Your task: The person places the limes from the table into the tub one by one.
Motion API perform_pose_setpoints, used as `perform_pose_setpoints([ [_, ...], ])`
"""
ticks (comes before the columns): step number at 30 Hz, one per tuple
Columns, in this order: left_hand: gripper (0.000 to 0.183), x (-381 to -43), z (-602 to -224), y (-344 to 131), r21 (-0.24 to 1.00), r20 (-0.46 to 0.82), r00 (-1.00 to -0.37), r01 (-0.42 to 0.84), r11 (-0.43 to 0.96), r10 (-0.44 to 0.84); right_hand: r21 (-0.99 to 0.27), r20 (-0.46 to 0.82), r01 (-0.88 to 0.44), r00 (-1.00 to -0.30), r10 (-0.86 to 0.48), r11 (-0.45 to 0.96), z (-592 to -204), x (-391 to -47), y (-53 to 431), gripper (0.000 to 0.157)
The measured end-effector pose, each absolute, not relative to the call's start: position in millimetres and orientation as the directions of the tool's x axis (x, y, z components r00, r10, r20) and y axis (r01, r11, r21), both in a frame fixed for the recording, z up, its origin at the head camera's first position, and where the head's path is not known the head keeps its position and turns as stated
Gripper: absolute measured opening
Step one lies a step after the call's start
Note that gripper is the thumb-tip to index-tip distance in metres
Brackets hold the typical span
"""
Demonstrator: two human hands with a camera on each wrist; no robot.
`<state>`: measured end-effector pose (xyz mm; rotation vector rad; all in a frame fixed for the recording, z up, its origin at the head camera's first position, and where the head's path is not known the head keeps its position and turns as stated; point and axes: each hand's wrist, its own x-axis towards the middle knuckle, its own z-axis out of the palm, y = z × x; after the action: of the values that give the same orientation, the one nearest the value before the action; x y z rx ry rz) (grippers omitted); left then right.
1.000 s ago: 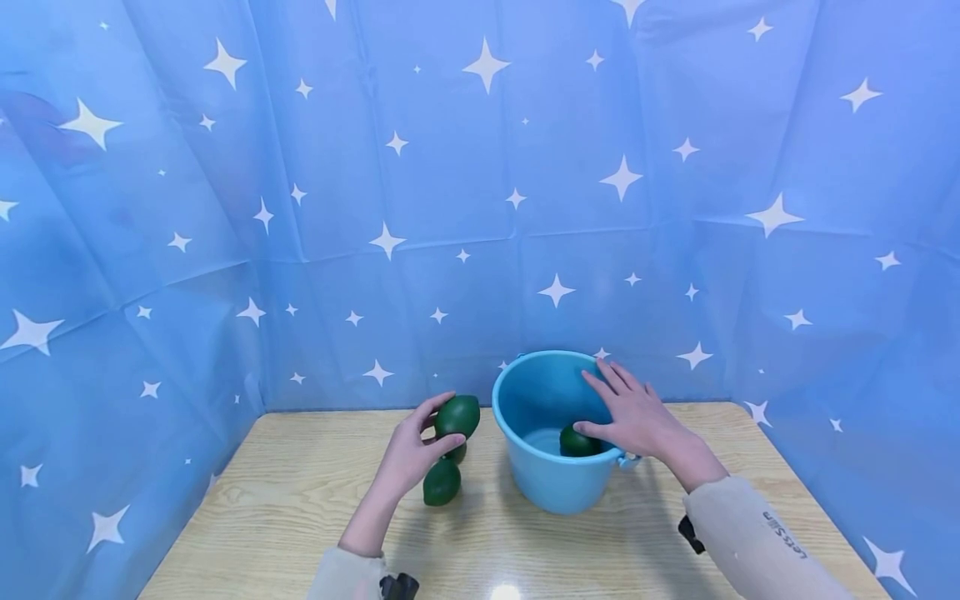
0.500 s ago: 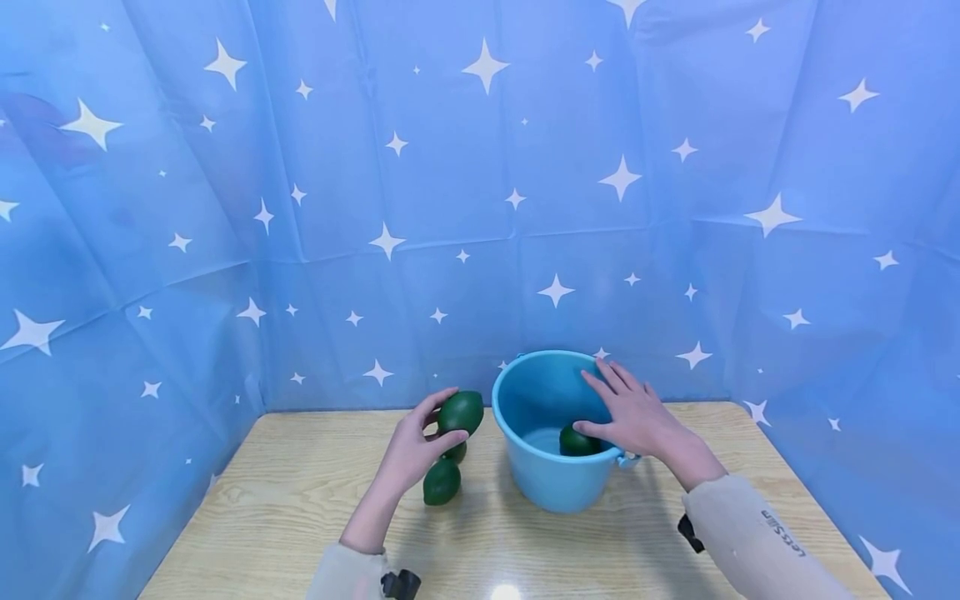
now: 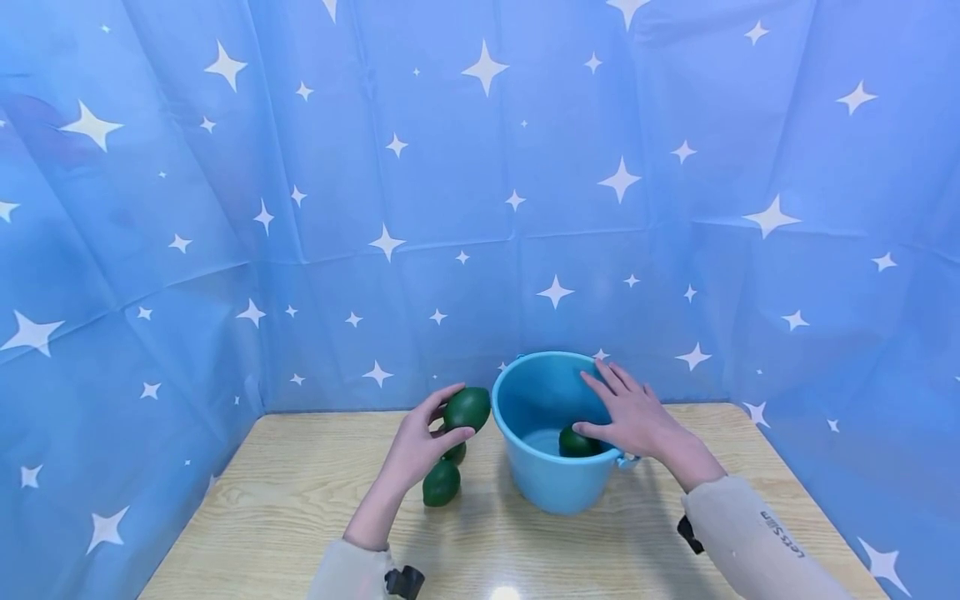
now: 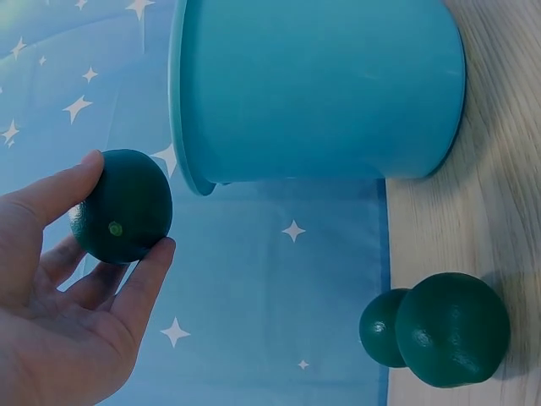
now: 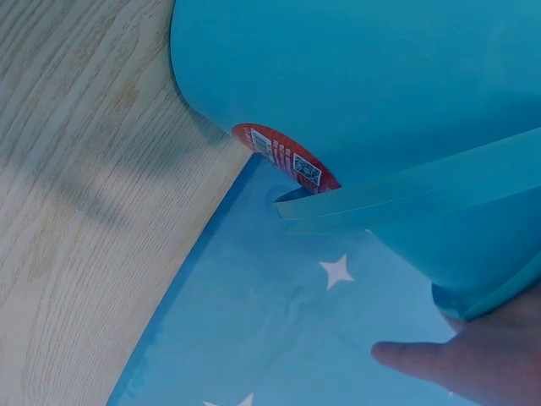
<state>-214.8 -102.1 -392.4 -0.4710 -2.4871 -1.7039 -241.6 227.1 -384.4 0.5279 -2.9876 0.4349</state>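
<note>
Thumb and fingers of my left hand (image 3: 415, 446) pinch a dark green lime (image 3: 467, 409), raised just left of the bucket's rim. A light blue bucket (image 3: 558, 490) stands upright on the table, and inside it lies another lime (image 3: 576, 443), partly covered by my right thumb. My right hand (image 3: 636, 419) rests over the bucket's right rim with its fingers spread and fairly straight. In the right wrist view, one finger (image 5: 414, 357) extends outside the bucket. Below my left hand, two limes sit on the table: a front lime (image 4: 453, 330) and one behind it (image 4: 382, 328).
The wooden table (image 3: 277, 492) carries all of this. A blue star-patterned cloth (image 3: 450, 208) hangs along its back and sides. A bucket handle (image 5: 406, 190) hangs down the bucket's outside near a red label (image 5: 287, 156).
My left hand has moved slightly right and up with the lime, closer to the bucket's rim. The right hand, the bucket and the other limes have stayed in place.
</note>
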Motion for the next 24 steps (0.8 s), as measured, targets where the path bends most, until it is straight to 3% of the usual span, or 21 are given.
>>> perform_pose_setpoints([
  [24, 0.058, -217, -383, -88, 0.888, 0.251, -0.938, 0.322, 0.327, 0.241, -0.268, 0.132, -0.350, -0.936, -0.325, 0.898, -384, -241, 227, 0.091],
])
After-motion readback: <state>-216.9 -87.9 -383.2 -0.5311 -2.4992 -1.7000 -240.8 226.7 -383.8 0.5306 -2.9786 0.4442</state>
